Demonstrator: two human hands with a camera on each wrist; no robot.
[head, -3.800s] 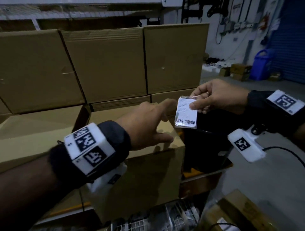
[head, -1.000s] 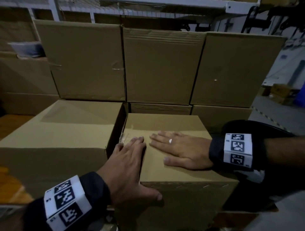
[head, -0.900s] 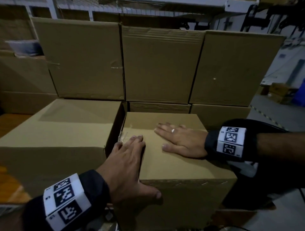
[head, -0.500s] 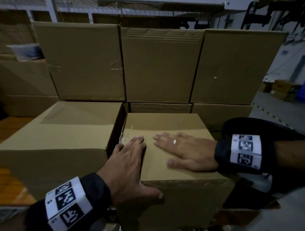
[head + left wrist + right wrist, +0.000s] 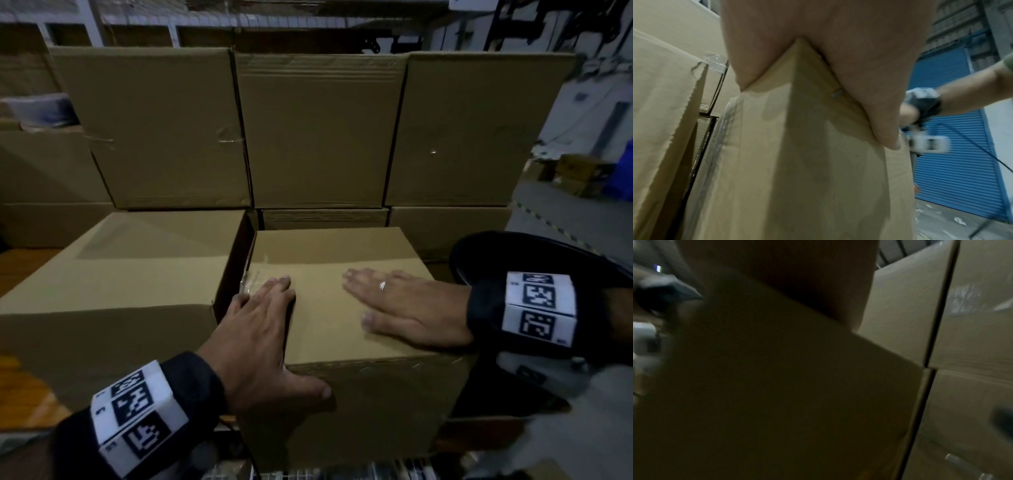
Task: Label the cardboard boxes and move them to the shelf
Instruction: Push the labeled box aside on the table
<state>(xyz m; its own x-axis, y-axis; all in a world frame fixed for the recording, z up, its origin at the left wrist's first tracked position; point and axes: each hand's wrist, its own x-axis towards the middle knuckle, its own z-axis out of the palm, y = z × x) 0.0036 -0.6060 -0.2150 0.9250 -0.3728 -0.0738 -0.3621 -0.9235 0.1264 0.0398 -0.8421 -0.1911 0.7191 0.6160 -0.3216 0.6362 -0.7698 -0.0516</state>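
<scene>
A brown cardboard box (image 5: 325, 308) stands in the middle of the head view. My left hand (image 5: 260, 329) lies over its near left corner, fingers flat on the top and thumb (image 5: 885, 129) down the front face. My right hand (image 5: 404, 308) lies flat, palm down, on the right part of the top, fingers straight. No label shows on the box; the area under my hands is hidden. The left wrist view looks down the box's front corner (image 5: 797, 162). The right wrist view is dark, with the box top (image 5: 777, 386) under my palm.
A larger box (image 5: 120, 274) sits close against the left side. More boxes (image 5: 318, 130) are stacked in a wall right behind, under a white shelf frame (image 5: 92, 20). A black rounded object (image 5: 513, 253) lies at the right. A blue shutter (image 5: 951, 162) closes the far right.
3.8 s ago my right hand pinched a barcode label in the air; now no label shows. In the last second that hand slid slightly right across the top. My left hand stayed.
</scene>
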